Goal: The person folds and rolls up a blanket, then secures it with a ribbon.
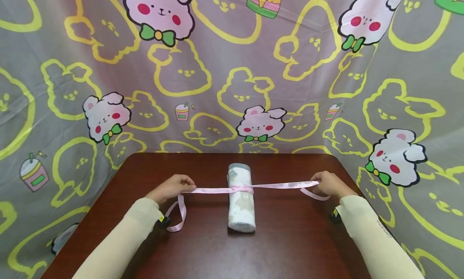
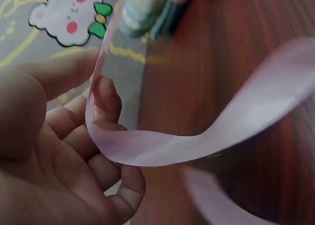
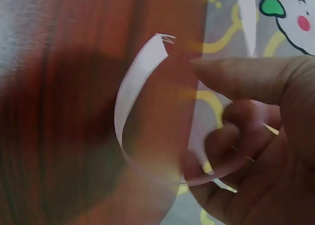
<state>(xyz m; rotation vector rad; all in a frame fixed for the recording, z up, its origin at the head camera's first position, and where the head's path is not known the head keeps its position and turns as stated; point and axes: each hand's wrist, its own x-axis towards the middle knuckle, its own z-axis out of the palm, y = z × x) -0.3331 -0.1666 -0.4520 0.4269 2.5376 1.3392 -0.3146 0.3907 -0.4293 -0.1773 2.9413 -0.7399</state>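
Head view: patterned curtain [image 1: 214,13] backs and flanks the brown table [image 1: 290,230]; left hand [image 1: 173,187] pinches pink ribbon [image 1: 210,190], a loop drooping below; white roll [image 1: 241,210] lies mid-table, ribbon round its middle; right hand [image 1: 329,185] pinches the ribbon's other side.

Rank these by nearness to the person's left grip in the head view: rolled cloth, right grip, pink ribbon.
1. Pink ribbon: held in the left grip itself.
2. Rolled cloth: mid-table, to its right.
3. Right grip: beyond the cloth.
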